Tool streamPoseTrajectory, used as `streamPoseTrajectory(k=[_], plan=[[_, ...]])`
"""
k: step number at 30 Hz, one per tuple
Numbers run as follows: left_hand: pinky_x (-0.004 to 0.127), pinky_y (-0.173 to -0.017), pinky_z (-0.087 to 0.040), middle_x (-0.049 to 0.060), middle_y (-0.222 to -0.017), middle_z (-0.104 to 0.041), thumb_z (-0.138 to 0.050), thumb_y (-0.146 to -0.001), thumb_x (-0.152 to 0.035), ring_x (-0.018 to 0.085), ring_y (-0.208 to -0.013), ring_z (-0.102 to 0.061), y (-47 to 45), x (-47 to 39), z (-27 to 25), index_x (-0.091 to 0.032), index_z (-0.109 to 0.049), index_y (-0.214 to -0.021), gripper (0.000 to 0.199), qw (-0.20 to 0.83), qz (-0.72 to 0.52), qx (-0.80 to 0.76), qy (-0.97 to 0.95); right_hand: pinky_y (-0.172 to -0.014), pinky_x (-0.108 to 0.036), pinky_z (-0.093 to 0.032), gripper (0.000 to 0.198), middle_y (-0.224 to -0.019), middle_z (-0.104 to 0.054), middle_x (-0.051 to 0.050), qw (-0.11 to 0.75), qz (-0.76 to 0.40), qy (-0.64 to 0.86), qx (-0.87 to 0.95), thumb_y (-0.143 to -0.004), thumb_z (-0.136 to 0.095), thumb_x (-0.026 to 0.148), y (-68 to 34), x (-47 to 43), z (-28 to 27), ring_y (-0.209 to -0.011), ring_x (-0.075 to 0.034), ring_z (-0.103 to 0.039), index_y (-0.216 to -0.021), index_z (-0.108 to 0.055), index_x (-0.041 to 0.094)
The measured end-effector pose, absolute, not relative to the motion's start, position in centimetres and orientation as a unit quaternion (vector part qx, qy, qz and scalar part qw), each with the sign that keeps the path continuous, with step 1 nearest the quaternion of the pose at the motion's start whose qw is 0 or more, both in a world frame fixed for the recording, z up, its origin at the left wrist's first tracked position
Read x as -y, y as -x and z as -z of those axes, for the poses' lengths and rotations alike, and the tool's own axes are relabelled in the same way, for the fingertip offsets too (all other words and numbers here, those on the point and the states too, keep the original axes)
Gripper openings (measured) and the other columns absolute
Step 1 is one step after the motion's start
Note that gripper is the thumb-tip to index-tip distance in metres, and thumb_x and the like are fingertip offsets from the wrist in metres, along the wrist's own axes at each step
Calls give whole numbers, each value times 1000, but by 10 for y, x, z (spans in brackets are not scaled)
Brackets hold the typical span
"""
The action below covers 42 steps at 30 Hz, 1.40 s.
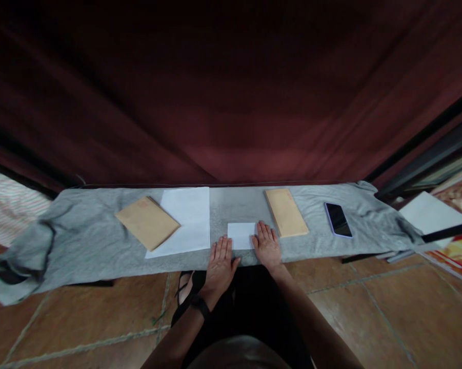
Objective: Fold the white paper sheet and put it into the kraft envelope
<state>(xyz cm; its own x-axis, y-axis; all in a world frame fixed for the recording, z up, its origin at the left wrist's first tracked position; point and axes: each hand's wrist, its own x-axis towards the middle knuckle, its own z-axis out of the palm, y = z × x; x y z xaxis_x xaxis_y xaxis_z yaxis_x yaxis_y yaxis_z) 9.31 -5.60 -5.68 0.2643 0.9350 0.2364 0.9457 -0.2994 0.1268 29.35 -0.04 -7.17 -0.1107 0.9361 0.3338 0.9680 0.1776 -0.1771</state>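
A small white rectangle of paper [241, 236], seemingly folded, lies flat between my two hands near the front edge of the bench. My left hand [220, 262] rests flat with its fingers stretched out, the fingertips at the paper's left end. On the other side my right hand [267, 246] is also laid flat, fingers out, and its thumb and index finger touch the paper's right end. Left of my hands are larger white sheets [194, 220], partly covered by a stack of brown envelopes [148, 223]. Another stack of brown envelopes [287, 212] lies just beyond my right hand.
A grey cloth [88, 230] covers the long narrow bench. A phone [339, 220] in a light purple case lies at the right. Behind the bench hangs a dark red curtain [246, 113]. Papers [430, 212] lie at the far right, and the floor [354, 312] is brown tile.
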Motion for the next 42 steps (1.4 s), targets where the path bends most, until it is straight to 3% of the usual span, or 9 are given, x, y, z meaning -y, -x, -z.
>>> streamPoseTrajectory(k=[10,16,21,29,42], plan=[[52,-121,-30,20,-158,-38,-46,-98,-40,29,-150,-30,-90,59,59,-8,-29,-154,67,19,138,577,805,-119,-49,-26,55,-155,-43,-16,187,42,640,744,-104,-35,34,-288,4,66,-144,-28,-39,-154,-37,10],[53,-121,-29,20,-158,-37,-45,-97,-37,29,-150,-28,-90,61,56,-8,-29,-154,67,11,133,574,808,-120,-48,-26,51,-159,-39,-9,173,12,551,816,-105,-38,35,-267,27,61,-146,-25,-37,-154,-39,20],[51,-122,-27,20,-158,-38,-44,-98,-40,29,-151,-28,-88,64,55,-6,-33,-152,65,8,129,575,808,-121,-47,-23,52,-159,-38,-9,164,7,565,808,-106,-38,38,-278,39,60,-146,-25,-37,-155,-36,22],[50,-121,-30,19,-160,-35,-35,-102,-43,28,-151,-27,-111,46,42,-6,-31,-153,63,-16,166,577,800,-121,-47,-22,51,-158,-40,-8,152,10,585,797,-106,-37,36,-299,42,61,-145,-25,-39,-155,-37,21],[47,-124,-22,19,-161,-31,-38,-100,-47,28,-152,-24,-135,-5,53,-4,-32,-153,69,-20,114,589,800,-122,-47,-20,49,-156,-43,-10,195,10,571,797,-105,-41,35,-297,42,62,-144,-25,-39,-151,-43,17]])
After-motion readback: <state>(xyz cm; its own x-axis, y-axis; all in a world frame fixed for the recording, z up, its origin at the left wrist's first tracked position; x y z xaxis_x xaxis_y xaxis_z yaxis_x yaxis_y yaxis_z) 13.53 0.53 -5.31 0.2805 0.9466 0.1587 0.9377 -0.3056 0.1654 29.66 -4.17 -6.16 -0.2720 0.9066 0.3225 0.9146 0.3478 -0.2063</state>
